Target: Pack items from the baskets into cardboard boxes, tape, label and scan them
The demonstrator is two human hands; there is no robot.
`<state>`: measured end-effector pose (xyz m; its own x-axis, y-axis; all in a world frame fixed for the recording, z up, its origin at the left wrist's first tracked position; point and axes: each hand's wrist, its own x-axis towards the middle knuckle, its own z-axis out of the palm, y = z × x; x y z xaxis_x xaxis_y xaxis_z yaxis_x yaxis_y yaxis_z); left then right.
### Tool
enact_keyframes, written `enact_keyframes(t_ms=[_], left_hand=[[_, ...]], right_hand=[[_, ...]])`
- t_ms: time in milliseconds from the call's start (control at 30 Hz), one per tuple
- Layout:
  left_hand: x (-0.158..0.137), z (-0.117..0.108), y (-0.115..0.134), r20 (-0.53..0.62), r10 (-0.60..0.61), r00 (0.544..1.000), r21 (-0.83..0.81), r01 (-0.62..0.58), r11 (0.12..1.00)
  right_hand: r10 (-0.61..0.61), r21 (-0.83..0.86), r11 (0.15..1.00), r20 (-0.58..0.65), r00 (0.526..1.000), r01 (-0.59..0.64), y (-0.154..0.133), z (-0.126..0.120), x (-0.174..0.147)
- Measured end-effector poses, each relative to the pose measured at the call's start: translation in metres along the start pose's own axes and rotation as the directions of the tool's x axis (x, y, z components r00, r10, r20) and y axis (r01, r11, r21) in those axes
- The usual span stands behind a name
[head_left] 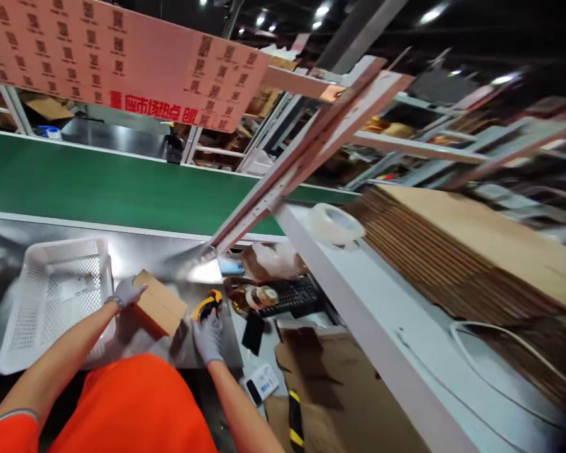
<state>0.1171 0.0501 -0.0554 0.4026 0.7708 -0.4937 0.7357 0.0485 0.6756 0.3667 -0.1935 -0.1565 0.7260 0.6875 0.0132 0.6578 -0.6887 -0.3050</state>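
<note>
My left hand, in a grey glove, rests on the left end of a small brown cardboard box lying tilted on the shiny metal worktop. My right hand, also gloved, grips a yellow and black tape dispenser just right of the box. The dispenser's head sits close to the box's right corner; whether it touches is unclear.
A white perforated plastic basket stands left of the box. Behind runs a green conveyor belt. To the right are a black keyboard, tape rolls, a stack of flat cardboard on a shelf, and a slanted white frame post.
</note>
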Motion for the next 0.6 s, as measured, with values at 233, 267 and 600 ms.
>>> enact_keyframes(t_ms=[233, 267, 600], left_hand=[[-0.008, 0.035, 0.0, 0.021, 0.046, 0.999, -0.114, -0.043, 0.992], [-0.009, 0.039, -0.001, 0.038, 0.037, 0.999, -0.136, -0.032, 0.99], [-0.001, 0.049, -0.01, 0.122, 0.038, 0.992, -0.247, -0.007, 0.969]], right_hand=[[0.103, -0.009, 0.994, 0.354, 0.93, -0.106, -0.022, -0.015, 0.02], [0.114, 0.018, 0.991, 0.365, 0.924, -0.13, -0.022, -0.018, 0.025], [0.143, 0.918, 0.383, 0.053, 0.988, -0.104, -0.002, -0.091, 0.041]])
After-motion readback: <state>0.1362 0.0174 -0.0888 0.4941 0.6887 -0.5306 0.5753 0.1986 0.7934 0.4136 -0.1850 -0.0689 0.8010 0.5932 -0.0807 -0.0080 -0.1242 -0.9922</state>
